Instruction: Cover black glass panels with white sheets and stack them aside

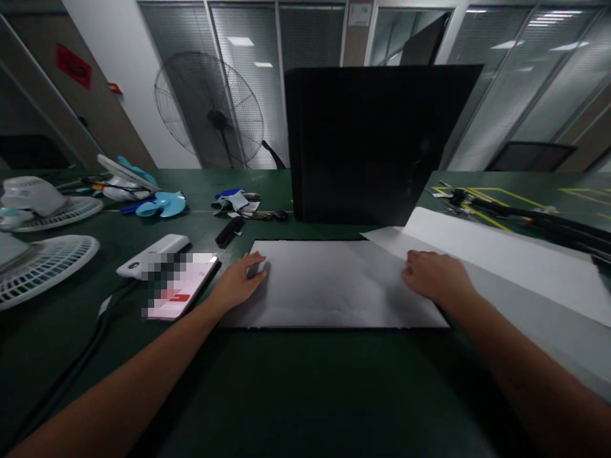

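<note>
A grey-white sheet (329, 283) lies flat on the dark green table (305, 394) in front of me. My left hand (241, 280) rests on the sheet's left edge, fingers curled over a small pale thing I cannot make out. My right hand (432, 275) lies knuckles up on the sheet's right side, fingers bent down onto it, where a second white sheet (501, 254) overlaps. A tall black panel (377, 143) stands upright just behind the sheet.
A phone (184, 286) and a white power bank (153, 254) lie left of the sheet. Fan grilles (42, 264) and blue fan blades (162, 205) sit at far left. Small parts (238, 203) lie behind. A standing fan (210, 111) is beyond the table. Yellow-marked tools (496, 207) lie at right.
</note>
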